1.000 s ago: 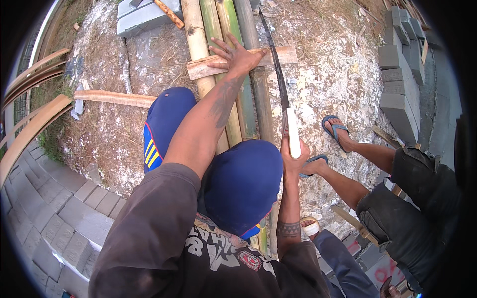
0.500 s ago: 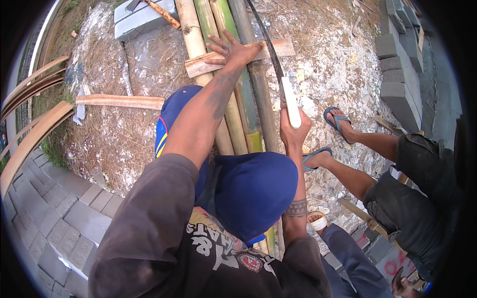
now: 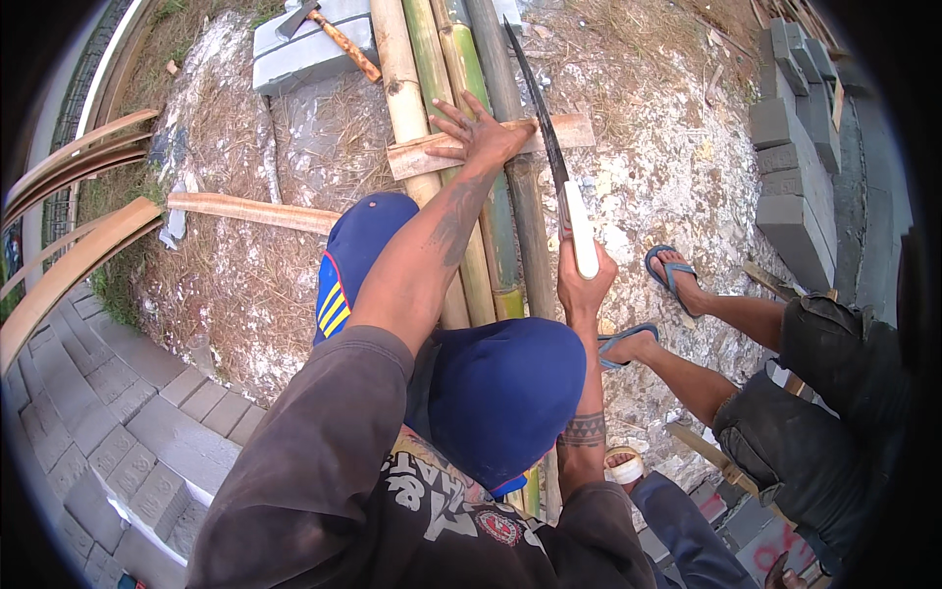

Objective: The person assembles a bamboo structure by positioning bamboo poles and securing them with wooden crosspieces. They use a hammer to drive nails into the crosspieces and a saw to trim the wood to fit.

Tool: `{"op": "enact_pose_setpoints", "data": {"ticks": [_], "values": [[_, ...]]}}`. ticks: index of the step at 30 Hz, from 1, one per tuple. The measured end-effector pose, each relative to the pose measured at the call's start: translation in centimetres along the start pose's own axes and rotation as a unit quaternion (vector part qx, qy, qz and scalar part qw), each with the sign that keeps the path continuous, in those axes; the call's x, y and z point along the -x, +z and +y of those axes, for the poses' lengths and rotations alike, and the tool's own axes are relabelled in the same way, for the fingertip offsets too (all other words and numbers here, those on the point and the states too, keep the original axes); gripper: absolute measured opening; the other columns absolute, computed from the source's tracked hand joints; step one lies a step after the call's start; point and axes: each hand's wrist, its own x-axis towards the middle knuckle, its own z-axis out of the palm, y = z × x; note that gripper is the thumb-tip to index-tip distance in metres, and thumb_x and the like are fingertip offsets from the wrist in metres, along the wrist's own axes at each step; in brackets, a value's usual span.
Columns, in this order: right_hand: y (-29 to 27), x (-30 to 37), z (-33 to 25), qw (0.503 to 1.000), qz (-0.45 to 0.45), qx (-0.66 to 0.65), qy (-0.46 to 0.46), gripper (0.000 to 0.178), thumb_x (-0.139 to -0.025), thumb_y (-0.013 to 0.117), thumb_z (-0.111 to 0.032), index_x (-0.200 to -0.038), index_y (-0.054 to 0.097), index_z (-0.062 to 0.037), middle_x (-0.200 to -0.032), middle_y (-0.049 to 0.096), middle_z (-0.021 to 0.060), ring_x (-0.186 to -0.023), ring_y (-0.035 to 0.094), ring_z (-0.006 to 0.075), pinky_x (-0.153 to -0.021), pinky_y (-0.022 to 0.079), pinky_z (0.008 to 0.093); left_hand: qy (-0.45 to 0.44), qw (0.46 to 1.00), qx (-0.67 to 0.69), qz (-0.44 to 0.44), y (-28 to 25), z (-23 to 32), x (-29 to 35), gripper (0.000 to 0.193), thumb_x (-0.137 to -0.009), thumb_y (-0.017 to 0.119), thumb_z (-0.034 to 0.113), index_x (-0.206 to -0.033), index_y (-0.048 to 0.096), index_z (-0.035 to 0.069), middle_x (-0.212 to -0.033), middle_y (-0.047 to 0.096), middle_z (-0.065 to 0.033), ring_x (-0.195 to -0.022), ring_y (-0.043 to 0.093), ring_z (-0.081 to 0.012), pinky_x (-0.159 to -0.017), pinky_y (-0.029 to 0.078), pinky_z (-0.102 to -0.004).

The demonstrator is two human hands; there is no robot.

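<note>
My left hand (image 3: 483, 135) lies with fingers spread on a short wooden board (image 3: 567, 133), pressing it onto several bamboo poles (image 3: 402, 83). My right hand (image 3: 587, 285) is closed round the white handle of a handsaw (image 3: 579, 221). Its dark blade slants away up to the left, crossing the board to the right of my left hand. Whether its teeth are in the wood I cannot tell. Green and tan poles run from the top edge down between my knees, with a greyish pole (image 3: 533, 216) on their right.
A hatchet (image 3: 345, 44) lies on grey blocks (image 3: 294, 69) at far left. Another plank (image 3: 250, 208) is on the ground below. Curved boards (image 3: 83, 265) jut in from the left. Another person's sandalled feet (image 3: 677, 270) stand close on the right, before stacked grey blocks (image 3: 795, 211).
The view has shifted, so the scene sits lower and further right. The saw's tip has come into the picture. My left hand keeps its place on the board.
</note>
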Motion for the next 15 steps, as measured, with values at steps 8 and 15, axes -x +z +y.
{"op": "enact_pose_setpoints", "data": {"ticks": [8,15], "values": [[1.3,-1.7,0.5,1.0,0.01,-0.017,-0.012,0.019,-0.087,0.071,-0.007,-0.072,0.064,0.0016,-0.056,0.054,0.0046,-0.054,0.05,0.0073,-0.051,0.04,0.0311,-0.002,1.0,-0.002,-0.013,0.0,0.7,0.1,0.153,-0.067,0.076,0.083,-0.168,-0.014,0.013,-0.161,-0.039,-0.0331,-0.149,-0.038,-0.0514,-0.103,-0.014,-0.0872],[0.7,-1.1,0.4,0.999,-0.046,0.015,0.023,0.017,-0.09,0.071,-0.009,-0.079,0.069,0.0032,-0.061,0.06,0.0038,-0.059,0.053,0.007,-0.055,0.042,0.0299,0.008,1.0,-0.001,0.01,0.5,-0.2,-0.7,0.153,-0.067,0.076,0.084,-0.168,-0.013,0.012,-0.162,-0.038,-0.0342,-0.147,-0.039,-0.0537,-0.102,-0.014,-0.0875]]}}
